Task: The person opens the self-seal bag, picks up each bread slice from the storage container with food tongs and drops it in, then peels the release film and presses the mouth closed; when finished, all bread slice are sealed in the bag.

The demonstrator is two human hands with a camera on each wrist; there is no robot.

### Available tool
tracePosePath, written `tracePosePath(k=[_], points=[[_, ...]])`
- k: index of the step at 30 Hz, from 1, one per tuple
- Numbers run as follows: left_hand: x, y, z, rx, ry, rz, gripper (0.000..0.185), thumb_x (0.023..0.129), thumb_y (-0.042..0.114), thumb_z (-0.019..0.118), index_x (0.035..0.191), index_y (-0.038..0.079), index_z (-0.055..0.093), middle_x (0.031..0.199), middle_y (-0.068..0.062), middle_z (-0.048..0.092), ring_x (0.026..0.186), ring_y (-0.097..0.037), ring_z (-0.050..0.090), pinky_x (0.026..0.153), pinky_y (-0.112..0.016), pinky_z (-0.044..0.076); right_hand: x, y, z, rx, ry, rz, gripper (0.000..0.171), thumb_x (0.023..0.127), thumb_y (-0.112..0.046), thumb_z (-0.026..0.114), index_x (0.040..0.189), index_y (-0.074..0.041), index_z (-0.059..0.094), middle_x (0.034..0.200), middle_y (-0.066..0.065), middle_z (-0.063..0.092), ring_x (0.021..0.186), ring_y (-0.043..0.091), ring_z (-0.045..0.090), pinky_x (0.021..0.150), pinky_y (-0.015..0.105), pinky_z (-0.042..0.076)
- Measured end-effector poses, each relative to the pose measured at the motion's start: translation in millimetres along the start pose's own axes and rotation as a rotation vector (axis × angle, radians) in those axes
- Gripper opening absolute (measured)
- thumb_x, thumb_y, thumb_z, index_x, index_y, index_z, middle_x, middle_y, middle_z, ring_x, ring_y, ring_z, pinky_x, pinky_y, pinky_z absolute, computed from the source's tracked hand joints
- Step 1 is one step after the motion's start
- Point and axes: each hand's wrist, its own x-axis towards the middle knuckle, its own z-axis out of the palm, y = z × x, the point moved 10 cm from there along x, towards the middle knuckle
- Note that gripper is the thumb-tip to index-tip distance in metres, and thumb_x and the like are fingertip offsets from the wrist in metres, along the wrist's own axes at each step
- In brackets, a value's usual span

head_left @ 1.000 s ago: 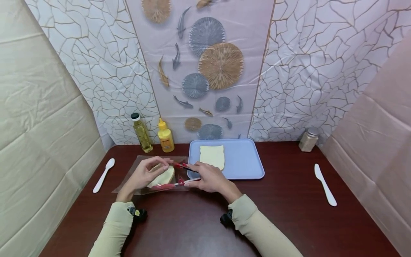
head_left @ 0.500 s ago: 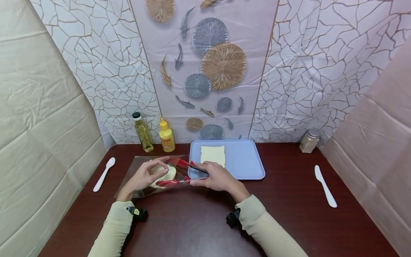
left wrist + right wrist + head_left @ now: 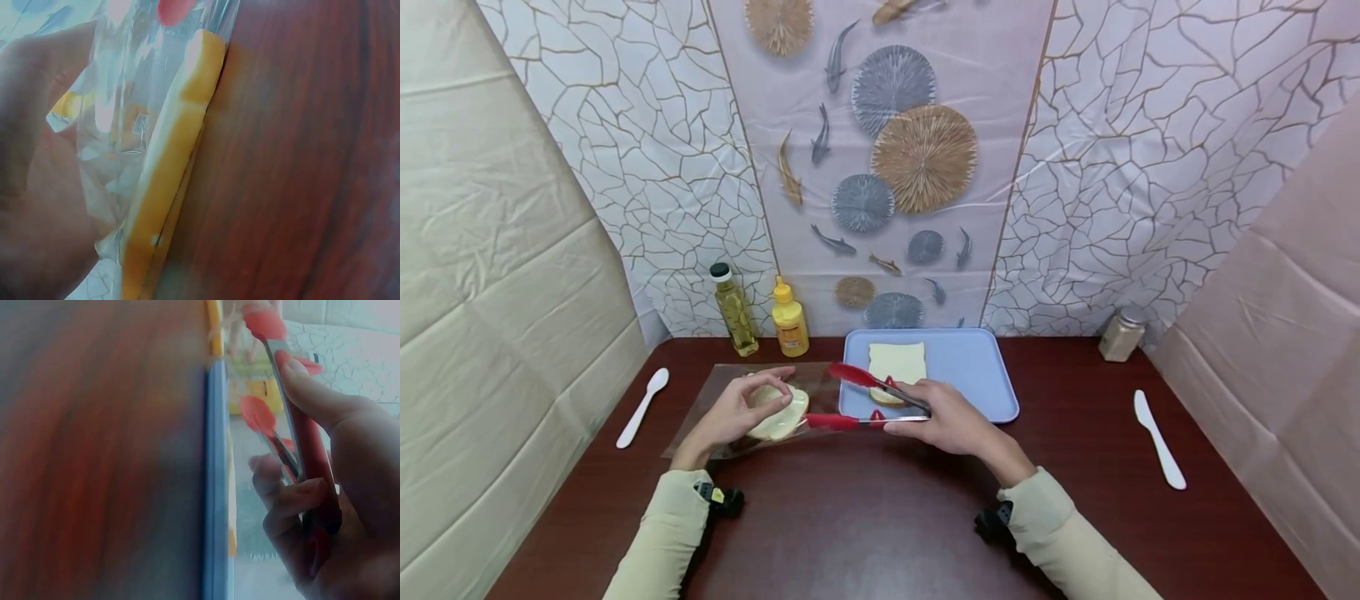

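My left hand (image 3: 735, 412) holds a clear plastic bag (image 3: 715, 400) at its mouth, on the dark wooden table. A pale bread slice (image 3: 781, 414) lies inside. In the left wrist view the bread slice (image 3: 169, 187) shows edge-on behind the crinkled bag (image 3: 134, 94). My right hand (image 3: 938, 419) grips red-tipped metal tongs (image 3: 868, 402). Their arms are spread apart, nothing is between them, and the tips point left at the bag's mouth. The right wrist view shows my fingers (image 3: 294, 500) wrapped round the tongs (image 3: 299, 425). A second bread slice (image 3: 897, 362) lies on the blue tray (image 3: 973, 375).
An oil bottle (image 3: 733, 310) and a yellow squeeze bottle (image 3: 790, 319) stand at the back wall. A white plastic spoon (image 3: 642, 408) lies far left and a white plastic knife (image 3: 1159, 440) far right. A small spice jar (image 3: 1122, 333) sits at the back right.
My right hand drew the tongs back to the right, out of the bag's mouth, with nothing in them. My left hand stayed on the bag and bread.
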Motion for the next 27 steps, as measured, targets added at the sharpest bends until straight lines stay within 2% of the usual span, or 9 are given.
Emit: tracePosePath(k=[7, 12, 15, 20, 27], points=[[3.3, -1.9, -0.3, 0.051, 0.01, -0.003, 0.004, 0.101, 0.024, 0.08, 0.103, 0.027, 0.078, 0.152, -0.018, 0.064, 0.158, -0.049, 0.039, 0.129, -0.073, 0.022, -22.0, 20.8, -18.3, -0.078, 0.113, 0.085, 0.091, 0.092, -0.062, 0.081, 0.161, -0.012, 0.052, 0.144, 0.012, 0.066, 0.123, 0.024, 0.064, 0.104, 0.047, 0.056], [8.8, -3.1, -0.6, 0.081, 0.022, -0.041, 0.004, 0.101, 0.032, 0.08, 0.102, 0.029, 0.078, 0.149, -0.014, 0.068, 0.158, -0.045, 0.041, 0.13, -0.069, 0.024, -31.8, 37.1, -24.0, -0.098, 0.146, 0.181, 0.091, 0.09, -0.057, 0.086, 0.159, -0.009, 0.051, 0.154, 0.016, 0.06, 0.135, 0.031, 0.06, 0.11, 0.055, 0.055], [13.1, 0.0, 1.9, 0.075, 0.011, -0.056, 0.008, 0.101, 0.033, 0.08, 0.103, 0.026, 0.078, 0.146, -0.011, 0.07, 0.157, -0.037, 0.046, 0.129, -0.065, 0.029, -34.5, 41.5, -23.5, -0.09, 0.145, 0.21, 0.089, 0.089, -0.053, 0.088, 0.157, -0.009, 0.051, 0.155, 0.016, 0.059, 0.134, 0.031, 0.06, 0.109, 0.055, 0.056], [19.2, 13.7, 8.9, 0.084, -0.007, -0.02, 0.008, 0.102, 0.025, 0.079, 0.105, 0.018, 0.078, 0.14, -0.009, 0.074, 0.147, -0.03, 0.059, 0.124, -0.061, 0.039, -36.9, 45.2, -26.7, -0.12, 0.169, 0.26, 0.088, 0.089, -0.055, 0.088, 0.154, -0.011, 0.048, 0.147, 0.015, 0.062, 0.123, 0.028, 0.063, 0.1, 0.053, 0.06], [19.9, 16.9, 13.2, 0.139, -0.016, 0.005, 0.003, 0.103, 0.023, 0.077, 0.104, 0.021, 0.079, 0.128, -0.006, 0.08, 0.13, -0.024, 0.071, 0.118, -0.06, 0.047, -47.2, 60.1, -38.6, -0.153, 0.17, 0.348, 0.093, 0.089, -0.064, 0.083, 0.154, -0.009, 0.045, 0.144, 0.017, 0.062, 0.119, 0.03, 0.064, 0.095, 0.056, 0.061]])
